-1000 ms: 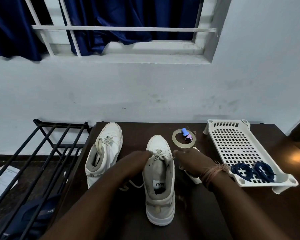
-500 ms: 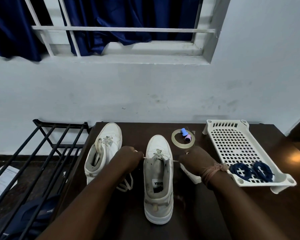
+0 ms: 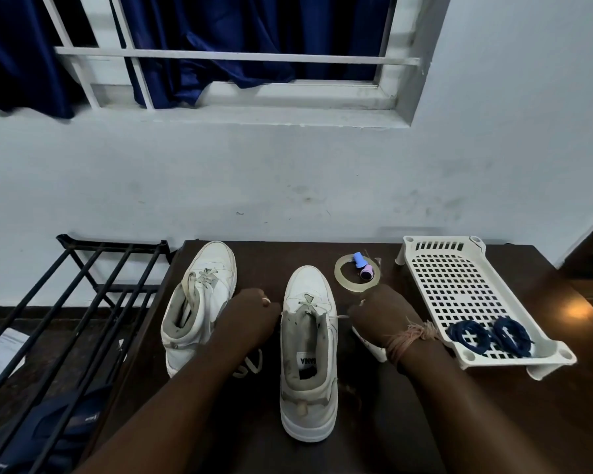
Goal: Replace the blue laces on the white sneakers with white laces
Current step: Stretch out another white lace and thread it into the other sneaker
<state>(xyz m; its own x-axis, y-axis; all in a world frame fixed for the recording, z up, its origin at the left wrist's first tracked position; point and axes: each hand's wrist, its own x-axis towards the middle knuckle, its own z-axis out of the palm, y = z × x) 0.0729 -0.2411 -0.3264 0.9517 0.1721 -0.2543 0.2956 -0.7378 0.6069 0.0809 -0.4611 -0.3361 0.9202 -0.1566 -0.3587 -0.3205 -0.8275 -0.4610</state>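
Two white sneakers stand on the dark table. The middle sneaker (image 3: 308,350) has a white lace (image 3: 309,302) crossed through its lowest eyelets. My left hand (image 3: 250,318) grips one lace end on the shoe's left side, and my right hand (image 3: 380,311) grips the other end on its right; the lace is pulled taut between them. The second sneaker (image 3: 199,302) lies to the left with a white lace partly threaded. Two coiled blue laces (image 3: 490,336) rest in the white perforated tray (image 3: 459,285) at the right.
A roll of clear tape (image 3: 356,275) with a small blue and pink object lies behind the middle shoe. A black metal rack (image 3: 65,302) stands left of the table (image 3: 459,422). A small white object sits under my right wrist. The wall is close behind.
Both hands have moved apart, away from the middle sneaker's tongue, drawing the white lace ends out sideways until the lace is tight.
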